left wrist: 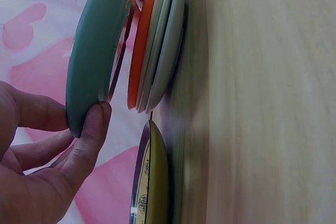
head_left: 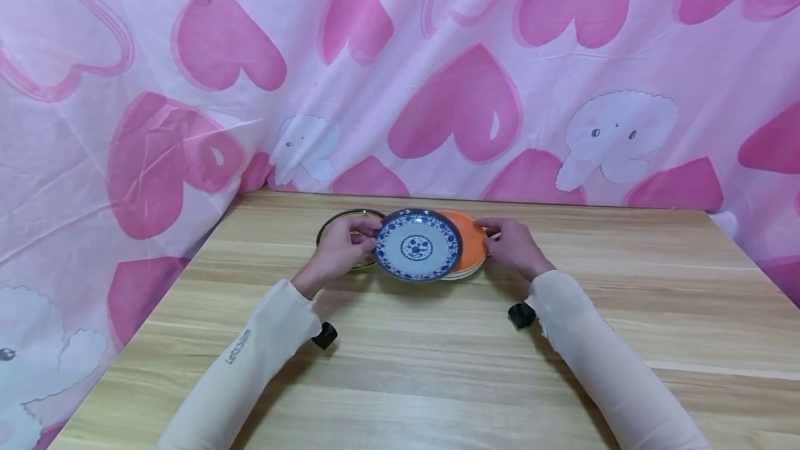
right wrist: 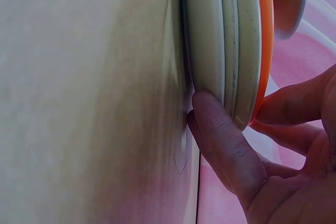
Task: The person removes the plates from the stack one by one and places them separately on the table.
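My left hand (head_left: 340,247) pinches the left edge of a white plate with a blue floral pattern (head_left: 431,266), thumb on one face and fingers on the other. In the left wrist view this plate shows a teal underside (left wrist: 92,40) and is held above the stack. Partly hidden behind it in the head view, an orange plate (head_left: 473,245) tops a stack of several pale plates (right wrist: 205,35). My right hand (head_left: 515,247) holds the stack's right edge, its thumb at the lower rims and its fingertips at the orange rim.
A dark-rimmed yellowish plate (left wrist: 157,177) lies on the wooden table (head_left: 425,373) to the left of the stack, partly covered by my left hand in the head view. A pink heart-print cloth (head_left: 437,103) hangs behind the table and along its left side.
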A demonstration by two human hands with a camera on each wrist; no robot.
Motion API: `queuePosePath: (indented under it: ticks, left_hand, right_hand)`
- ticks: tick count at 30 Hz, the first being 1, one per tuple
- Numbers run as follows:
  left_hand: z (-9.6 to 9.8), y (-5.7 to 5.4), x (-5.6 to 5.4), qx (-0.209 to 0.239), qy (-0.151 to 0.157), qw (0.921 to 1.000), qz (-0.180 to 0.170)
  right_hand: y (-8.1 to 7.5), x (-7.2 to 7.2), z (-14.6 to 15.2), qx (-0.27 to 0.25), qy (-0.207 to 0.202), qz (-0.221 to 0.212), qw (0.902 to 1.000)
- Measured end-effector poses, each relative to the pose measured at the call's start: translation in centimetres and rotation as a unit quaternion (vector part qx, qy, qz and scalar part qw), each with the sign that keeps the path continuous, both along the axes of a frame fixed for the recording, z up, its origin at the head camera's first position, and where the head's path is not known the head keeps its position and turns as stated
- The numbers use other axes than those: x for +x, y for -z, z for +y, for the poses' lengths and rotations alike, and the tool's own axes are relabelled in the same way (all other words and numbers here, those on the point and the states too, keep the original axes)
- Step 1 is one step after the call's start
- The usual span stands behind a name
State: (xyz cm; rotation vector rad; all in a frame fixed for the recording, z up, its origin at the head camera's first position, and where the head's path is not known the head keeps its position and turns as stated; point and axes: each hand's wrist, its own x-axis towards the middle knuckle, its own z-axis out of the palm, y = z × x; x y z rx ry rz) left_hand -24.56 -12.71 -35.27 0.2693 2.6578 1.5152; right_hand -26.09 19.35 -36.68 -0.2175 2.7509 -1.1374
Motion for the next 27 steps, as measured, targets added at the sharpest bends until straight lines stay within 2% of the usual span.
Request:
queuePosePath:
  ticks: [9,14,27]
  left_hand:
    - [-1.5,0.3,1.4,0.001,0.008,0.9999,-0.007]
    - [-2.6,0.4,1.9,0.002,0.002,1.0000,-0.008]
    - [-5.0,-0.4,2.9,-0.004,0.009,0.9998,-0.016]
  right_hand:
    - [0.2,0.1,-0.1,0.005,0.004,-0.030,0.9995]
    - [-0.1,-0.1,-0.1,0.006,0.007,-0.043,0.9990]
    - [-0.5,-0.5,0.1,0.010,0.001,-0.011,0.9999]
